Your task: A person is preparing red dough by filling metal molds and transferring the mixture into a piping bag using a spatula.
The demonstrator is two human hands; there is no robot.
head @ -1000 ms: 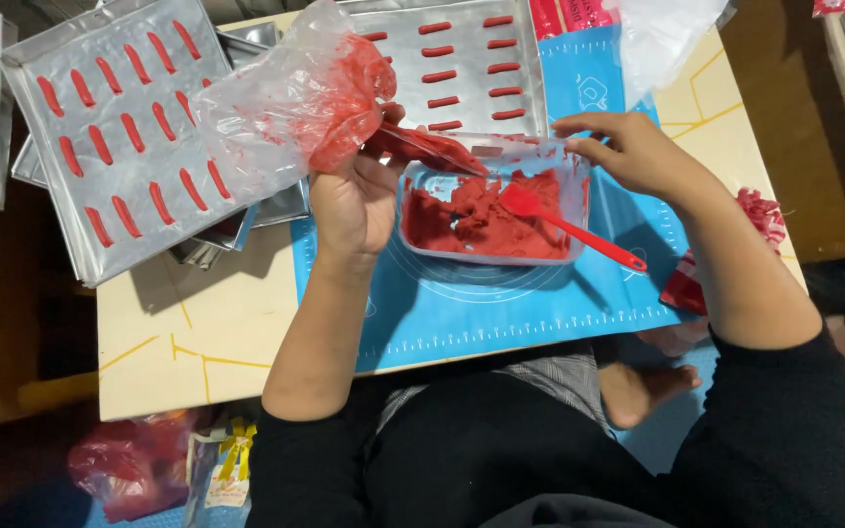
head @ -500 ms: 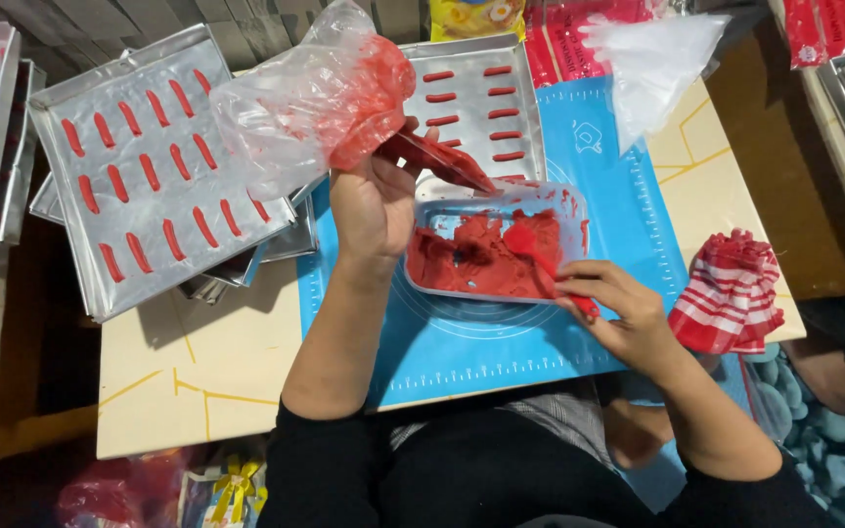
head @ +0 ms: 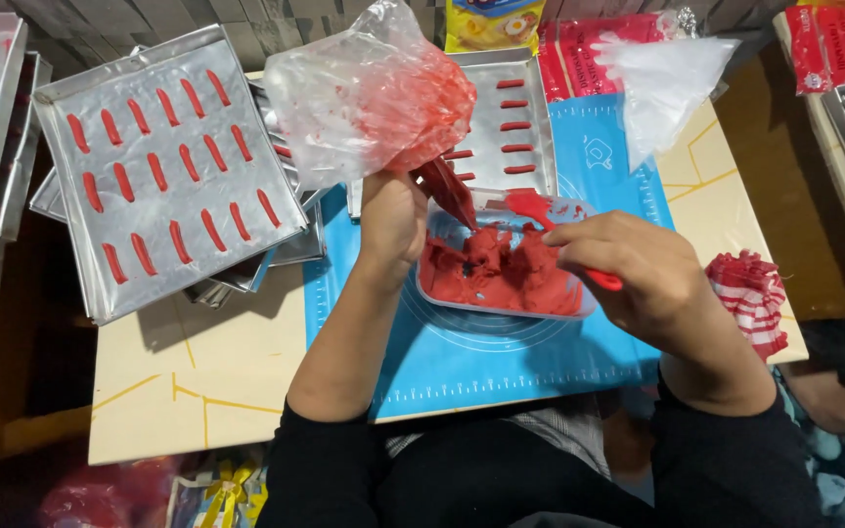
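Note:
My left hand (head: 391, 217) grips a clear piping bag (head: 369, 103) smeared with red dough, its open top folded up above my fist and its red tip hanging toward the container. My right hand (head: 633, 271) holds a red spatula (head: 538, 209), blade resting in the red dough (head: 496, 272). The dough fills a clear rectangular container (head: 503, 305) on a blue silicone mat (head: 481, 362).
A metal tray (head: 163, 171) with rows of piped red strips lies at left on a stack of trays. Another tray (head: 506, 127) with strips sits behind the container. An empty clear bag (head: 662, 83) and a red striped cloth (head: 753, 298) lie at right on the wooden table (head: 198, 391).
My right hand moved from the container's far right corner to its near right side, and took hold of the spatula handle. The piping bag stayed up in my left hand.

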